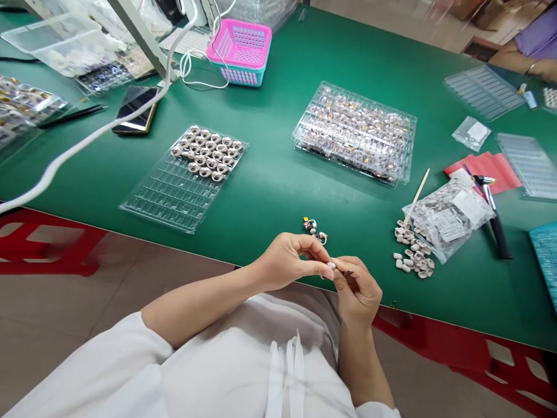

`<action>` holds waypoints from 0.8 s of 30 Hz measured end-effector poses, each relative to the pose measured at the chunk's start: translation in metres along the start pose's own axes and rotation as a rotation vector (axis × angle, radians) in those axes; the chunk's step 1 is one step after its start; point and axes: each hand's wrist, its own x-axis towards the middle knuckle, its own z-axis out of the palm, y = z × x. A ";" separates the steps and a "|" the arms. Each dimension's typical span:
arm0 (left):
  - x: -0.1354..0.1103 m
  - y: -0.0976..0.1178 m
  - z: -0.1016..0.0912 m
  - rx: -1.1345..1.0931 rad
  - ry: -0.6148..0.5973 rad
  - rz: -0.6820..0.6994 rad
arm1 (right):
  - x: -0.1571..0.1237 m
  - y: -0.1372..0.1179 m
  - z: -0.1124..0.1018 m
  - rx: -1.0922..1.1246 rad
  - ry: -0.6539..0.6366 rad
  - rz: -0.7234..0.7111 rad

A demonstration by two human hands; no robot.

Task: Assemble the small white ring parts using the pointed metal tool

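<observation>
My left hand and my right hand meet at the near edge of the green table. Both pinch one small pale bead-like piece between their fingertips. Just beyond them lies a tiny cluster of charms. To the right, loose pale pieces spill from a clear bag with a wooden stick leaning on it. A clear tray to the left holds several such pieces at its far end.
A stack of filled clear trays sits at centre right. A pink basket, a phone and a white cable lie at the back left. Red sheets, a black tool and empty trays are at right. Another person's arm shows far right.
</observation>
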 end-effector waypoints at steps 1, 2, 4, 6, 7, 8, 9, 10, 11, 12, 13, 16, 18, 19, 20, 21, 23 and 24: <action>-0.001 0.000 0.001 0.032 0.011 0.020 | 0.000 0.001 0.001 0.007 0.013 -0.002; -0.002 0.000 0.002 0.062 0.018 0.041 | 0.000 0.001 0.002 0.023 0.024 -0.004; -0.003 0.000 0.003 0.110 0.028 0.076 | 0.001 0.003 0.004 0.076 0.043 -0.004; -0.004 0.001 0.004 0.139 0.035 0.104 | 0.002 0.004 0.006 0.134 0.058 -0.005; -0.004 0.001 0.005 0.147 0.039 0.115 | 0.002 0.005 0.007 0.154 0.064 -0.004; -0.004 0.001 0.005 0.152 0.042 0.124 | 0.002 0.006 0.008 0.169 0.070 -0.004; -0.005 0.001 0.005 0.154 0.048 0.134 | 0.002 0.007 0.009 0.179 0.073 -0.005; -0.005 0.000 0.006 0.156 0.053 0.145 | 0.002 0.008 0.010 0.187 0.074 -0.005; -0.005 0.000 0.006 0.157 0.059 0.157 | 0.001 0.009 0.010 0.194 0.075 -0.005; -0.005 -0.001 0.006 0.158 0.066 0.169 | 0.001 0.010 0.010 0.198 0.076 -0.005; -0.005 -0.002 0.006 0.157 0.073 0.181 | 0.000 0.010 0.011 0.199 0.079 -0.004; -0.006 -0.003 0.007 0.164 0.094 0.226 | -0.001 0.010 0.011 0.177 0.096 0.001; -0.007 -0.003 0.007 0.180 0.100 0.264 | -0.001 0.010 0.011 0.169 0.100 -0.008; -0.007 -0.003 0.007 0.191 0.102 0.286 | -0.001 0.010 0.011 0.167 0.101 -0.018; -0.007 -0.003 0.007 0.206 0.103 0.310 | -0.001 0.010 0.010 0.164 0.104 -0.028; -0.007 -0.003 0.007 0.223 0.104 0.340 | -0.001 0.010 0.010 0.155 0.108 -0.038; -0.007 -0.004 0.007 0.264 0.104 0.425 | -0.001 0.010 0.010 0.118 0.115 -0.050; -0.007 -0.006 0.007 0.285 0.105 0.477 | -0.001 0.009 0.010 0.094 0.118 -0.054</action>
